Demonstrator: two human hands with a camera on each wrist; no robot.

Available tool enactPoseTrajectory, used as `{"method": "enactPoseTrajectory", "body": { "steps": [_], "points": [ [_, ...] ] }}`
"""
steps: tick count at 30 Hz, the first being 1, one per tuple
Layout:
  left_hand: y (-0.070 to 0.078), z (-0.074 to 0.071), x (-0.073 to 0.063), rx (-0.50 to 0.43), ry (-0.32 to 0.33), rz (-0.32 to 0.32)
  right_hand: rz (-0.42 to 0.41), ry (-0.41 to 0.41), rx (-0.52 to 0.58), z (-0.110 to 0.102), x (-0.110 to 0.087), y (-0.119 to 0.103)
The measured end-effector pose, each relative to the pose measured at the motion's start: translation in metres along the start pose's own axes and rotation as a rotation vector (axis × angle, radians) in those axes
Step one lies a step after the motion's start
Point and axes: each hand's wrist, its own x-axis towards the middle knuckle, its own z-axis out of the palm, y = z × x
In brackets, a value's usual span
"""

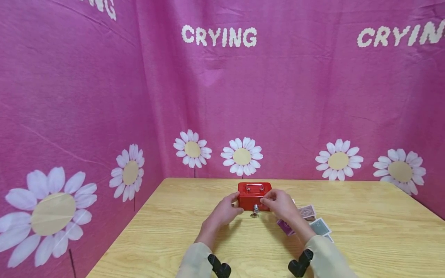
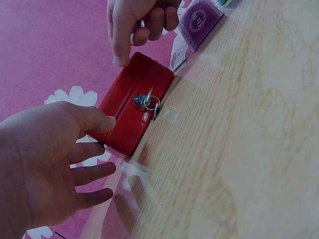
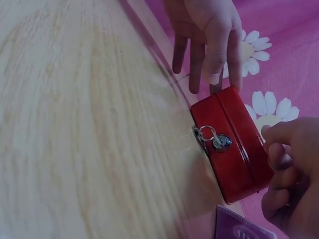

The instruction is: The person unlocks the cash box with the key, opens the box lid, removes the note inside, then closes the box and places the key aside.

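Note:
A small red metal cash box (image 1: 245, 202) stands on the table, its lid down and a silver handle (image 1: 255, 188) on top. In its front lock (image 3: 222, 143) sits a key with a ring (image 2: 151, 102) and another key hanging. My left hand (image 1: 224, 211) is at the box's left side with fingers spread and straight, the thumb tip at the front by the lid seam. At the right, my right hand (image 1: 283, 204) has its fingers loosely curled with nothing in them. One fingertip is right at the lid's edge near the right corner.
Several printed cards (image 1: 320, 227) lie overlapping to the right of the box, partly behind my right forearm. A purple card (image 2: 201, 21) is nearest the box. Behind the wooden table (image 1: 156, 231) hangs a pink cloth (image 1: 292, 108) with daisies.

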Motion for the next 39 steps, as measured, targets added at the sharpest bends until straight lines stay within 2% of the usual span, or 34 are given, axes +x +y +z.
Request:
{"method": "enactPoseTrajectory", "body": {
  "steps": [17,22,31,39],
  "points": [
    [0.003,-0.002,-0.001,-0.009,-0.005,-0.015,-0.014,-0.052,-0.060,0.015,-0.005,0.001],
    [0.002,-0.002,-0.001,-0.004,-0.004,-0.007,0.014,-0.066,-0.071,0.018,-0.006,0.000],
    [0.001,-0.001,-0.001,-0.005,-0.008,0.000,0.003,-0.082,-0.105,0.020,-0.006,0.004],
    [0.001,0.000,0.000,-0.007,-0.015,-0.015,0.008,-0.106,-0.088,0.022,-0.005,0.003]
  ]
}}
